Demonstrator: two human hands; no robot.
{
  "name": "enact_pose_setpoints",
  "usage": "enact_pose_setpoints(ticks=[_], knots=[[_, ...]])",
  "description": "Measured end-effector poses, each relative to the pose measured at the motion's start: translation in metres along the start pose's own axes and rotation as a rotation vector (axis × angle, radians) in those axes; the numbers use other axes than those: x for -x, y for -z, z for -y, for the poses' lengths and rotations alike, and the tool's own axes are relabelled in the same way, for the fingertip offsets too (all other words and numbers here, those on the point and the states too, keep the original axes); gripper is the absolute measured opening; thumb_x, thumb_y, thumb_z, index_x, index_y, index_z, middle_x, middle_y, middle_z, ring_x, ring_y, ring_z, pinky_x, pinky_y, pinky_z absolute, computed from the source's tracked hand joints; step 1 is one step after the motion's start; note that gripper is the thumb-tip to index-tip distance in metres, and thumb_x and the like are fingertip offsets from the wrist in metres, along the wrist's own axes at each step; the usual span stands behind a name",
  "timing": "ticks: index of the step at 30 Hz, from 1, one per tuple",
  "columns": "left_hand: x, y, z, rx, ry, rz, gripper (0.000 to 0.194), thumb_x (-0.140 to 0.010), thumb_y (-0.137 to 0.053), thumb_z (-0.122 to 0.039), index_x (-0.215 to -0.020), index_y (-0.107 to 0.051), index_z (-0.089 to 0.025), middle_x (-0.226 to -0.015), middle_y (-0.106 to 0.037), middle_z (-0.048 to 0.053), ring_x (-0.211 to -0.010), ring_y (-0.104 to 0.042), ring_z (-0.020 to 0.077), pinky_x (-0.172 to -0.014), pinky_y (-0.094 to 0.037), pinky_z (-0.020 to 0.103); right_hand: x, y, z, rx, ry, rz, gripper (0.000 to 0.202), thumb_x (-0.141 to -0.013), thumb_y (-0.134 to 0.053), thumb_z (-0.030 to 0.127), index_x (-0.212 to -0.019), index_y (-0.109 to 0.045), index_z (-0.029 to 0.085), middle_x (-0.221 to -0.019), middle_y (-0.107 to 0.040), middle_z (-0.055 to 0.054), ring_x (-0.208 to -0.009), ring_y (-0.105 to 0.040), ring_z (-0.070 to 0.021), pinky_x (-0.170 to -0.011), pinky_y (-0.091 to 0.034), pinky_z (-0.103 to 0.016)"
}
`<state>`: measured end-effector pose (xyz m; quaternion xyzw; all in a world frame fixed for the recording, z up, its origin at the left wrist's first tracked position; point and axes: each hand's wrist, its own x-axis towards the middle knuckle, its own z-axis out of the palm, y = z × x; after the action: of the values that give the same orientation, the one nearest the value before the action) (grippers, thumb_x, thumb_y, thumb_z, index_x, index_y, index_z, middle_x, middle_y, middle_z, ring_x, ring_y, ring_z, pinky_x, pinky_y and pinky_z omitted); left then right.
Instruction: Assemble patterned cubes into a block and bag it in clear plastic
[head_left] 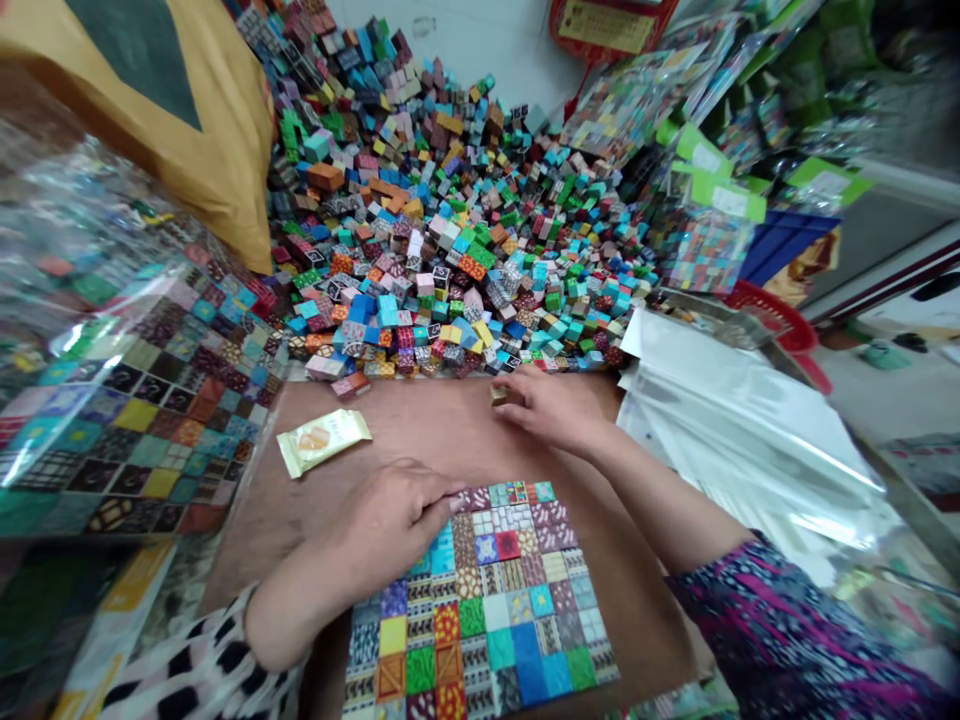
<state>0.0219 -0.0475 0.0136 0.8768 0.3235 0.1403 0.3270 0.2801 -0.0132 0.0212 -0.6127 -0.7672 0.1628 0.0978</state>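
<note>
A flat block of patterned cubes in rows (517,600) lies on the brown board (420,420) at the bottom centre. My left hand (394,510) rests at its upper left corner, fingers closed, with thumb and fingertips at the top row; whether they pinch a cube is hidden. Farther up the board, my right hand (544,405) holds a small brownish cube (499,396) between thumb and fingers, just in front of the big pile of loose colourful cubes (450,250).
A yellow wrapped snack (324,442) lies on the board's left side. Clear plastic bags (750,430) are stacked at the right. Plastic-wrapped cube sets (157,400) stand at the left. Packs with green tops (712,225) and a red basket (776,315) are at the back right.
</note>
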Motion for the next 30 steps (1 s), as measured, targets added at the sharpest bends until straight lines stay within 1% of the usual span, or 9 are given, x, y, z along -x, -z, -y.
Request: enact_pose_setpoints(ticks=[3,6,10,13,17,21,24,28,30], knots=[[0.0,0.0,0.0,-0.005,0.008,0.016,0.032,-0.097,-0.048,-0.03,-0.107,-0.078,-0.024,-0.096,-0.08,0.006,-0.086,-0.073,0.0241,-0.078,-0.056,0.041,-0.005,-0.008,0.002,0.035,0.003,-0.012,0.02,-0.094,-0.057,0.016,-0.109,-0.069,0.013,-0.107,-0.066,-0.013,-0.096,-0.062,-0.0222,-0.087,-0.048,-0.035],[0.0,-0.001,0.001,-0.003,0.002,0.015,0.033,-0.097,-0.047,-0.03,-0.108,-0.077,-0.022,-0.099,-0.08,0.007,-0.089,-0.073,0.0244,-0.08,-0.056,0.041,-0.003,-0.013,-0.001,0.038,0.017,-0.019,0.018,-0.098,-0.053,0.02,-0.102,-0.07,0.015,-0.103,-0.068,-0.013,-0.094,-0.062,-0.0223,-0.087,-0.049,-0.037],[0.001,-0.001,0.001,-0.005,0.003,0.01,0.034,-0.098,-0.046,-0.033,-0.107,-0.077,-0.023,-0.097,-0.08,0.007,-0.089,-0.073,0.0246,-0.08,-0.056,0.042,0.01,-0.015,-0.003,0.036,0.046,-0.025,0.018,-0.096,-0.057,0.02,-0.108,-0.07,0.014,-0.11,-0.07,-0.014,-0.101,-0.063,-0.0242,-0.09,-0.049,-0.04],[0.0,-0.001,0.001,0.009,0.01,0.007,0.035,-0.098,-0.045,-0.033,-0.108,-0.077,-0.024,-0.098,-0.08,0.006,-0.09,-0.072,0.025,-0.081,-0.056,0.043,0.018,-0.017,-0.003,0.026,0.059,-0.033,0.018,-0.095,-0.059,0.021,-0.107,-0.07,0.014,-0.109,-0.071,-0.014,-0.104,-0.064,-0.0253,-0.091,-0.049,-0.041],[0.0,0.0,0.001,0.018,0.025,0.033,0.035,-0.098,-0.045,-0.033,-0.106,-0.078,-0.024,-0.096,-0.08,0.006,-0.089,-0.072,0.0245,-0.082,-0.055,0.042,0.021,-0.02,-0.004,0.011,0.058,-0.047,0.017,-0.094,-0.061,0.021,-0.108,-0.07,0.015,-0.107,-0.071,-0.013,-0.101,-0.065,-0.0251,-0.087,-0.05,-0.04],[0.0,-0.001,0.003,0.025,0.034,0.044,0.035,-0.098,-0.045,-0.032,-0.109,-0.077,-0.023,-0.1,-0.079,0.006,-0.092,-0.071,0.0239,-0.084,-0.054,0.04,0.023,-0.024,-0.003,0.009,0.077,-0.044,0.015,-0.094,-0.063,0.02,-0.105,-0.07,0.014,-0.106,-0.071,-0.014,-0.101,-0.064,-0.0244,-0.089,-0.05,-0.038],[0.001,-0.002,0.005,0.027,0.027,0.034,0.035,-0.099,-0.045,-0.033,-0.107,-0.078,-0.023,-0.099,-0.079,0.006,-0.091,-0.071,0.0235,-0.084,-0.054,0.039,0.029,-0.026,-0.002,0.009,0.09,-0.046,0.017,-0.095,-0.061,0.019,-0.106,-0.071,0.012,-0.104,-0.071,-0.014,-0.101,-0.064,-0.0241,-0.088,-0.051,-0.037],[0.001,-0.002,0.004,0.019,0.015,0.01,0.034,-0.099,-0.046,-0.031,-0.106,-0.078,-0.023,-0.098,-0.079,0.006,-0.09,-0.072,0.0224,-0.083,-0.055,0.038,0.035,-0.026,-0.005,-0.003,0.12,-0.055,0.023,-0.096,-0.059,0.019,-0.115,-0.07,0.01,-0.102,-0.071,-0.014,-0.098,-0.065,-0.0237,-0.086,-0.052,-0.037],[0.001,-0.001,0.003,0.013,0.008,-0.003,0.033,-0.098,-0.047,-0.03,-0.105,-0.078,-0.023,-0.097,-0.079,0.006,-0.089,-0.072,0.0217,-0.082,-0.056,0.036,0.037,-0.026,-0.006,-0.009,0.132,-0.062,0.023,-0.096,-0.059,0.019,-0.115,-0.07,0.011,-0.101,-0.071,-0.014,-0.096,-0.065,-0.0232,-0.084,-0.052,-0.036]])
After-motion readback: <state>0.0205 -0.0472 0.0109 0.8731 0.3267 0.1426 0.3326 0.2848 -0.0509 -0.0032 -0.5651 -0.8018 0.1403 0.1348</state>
